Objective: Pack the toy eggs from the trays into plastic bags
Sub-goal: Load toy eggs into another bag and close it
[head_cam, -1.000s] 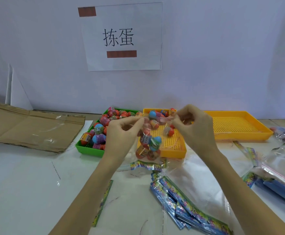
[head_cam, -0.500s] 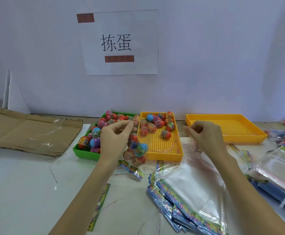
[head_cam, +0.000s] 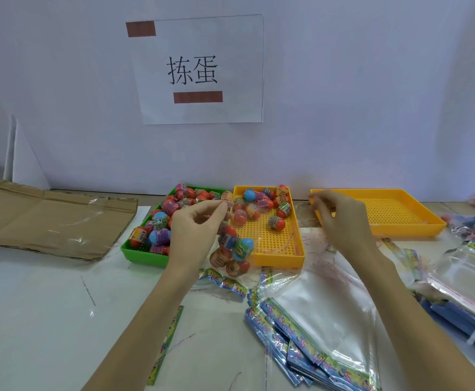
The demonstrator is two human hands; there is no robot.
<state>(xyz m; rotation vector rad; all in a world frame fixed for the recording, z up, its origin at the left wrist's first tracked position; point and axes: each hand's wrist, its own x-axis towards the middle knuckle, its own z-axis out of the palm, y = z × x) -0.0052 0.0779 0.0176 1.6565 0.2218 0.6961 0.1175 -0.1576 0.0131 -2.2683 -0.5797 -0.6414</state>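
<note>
1. We find a green tray [head_cam: 141,256] at the left of the row, heaped with toy eggs [head_cam: 161,221] in red, blue and purple shells.
2. Just beside it on the right stands a yellow tray [head_cam: 281,259] with a perforated floor; a smaller group of eggs [head_cam: 275,221] lies toward its far end, while the near part of the floor is bare.
3. A second yellow tray [head_cam: 400,230] sits farther right, apart from the first; we see only its perforated floor.
4. We note a filled plastic bag [head_cam: 232,253] holding several eggs. It hangs in front of the near edge of the first yellow tray, at the seam between it and the green tray.
5. The left hand [head_cam: 195,232] pinches the top of this bag between thumb and fingertips; the eggs hang below and to the right of the hand.
6. The right hand [head_cam: 340,221] is raised over the gap between the two yellow trays, fingers curled in a pinch. Whether it holds anything, we cannot tell.
7. A stack of empty clear bags [head_cam: 323,328] with printed headers lies on the white table [head_cam: 33,320] beneath the right forearm.
</note>
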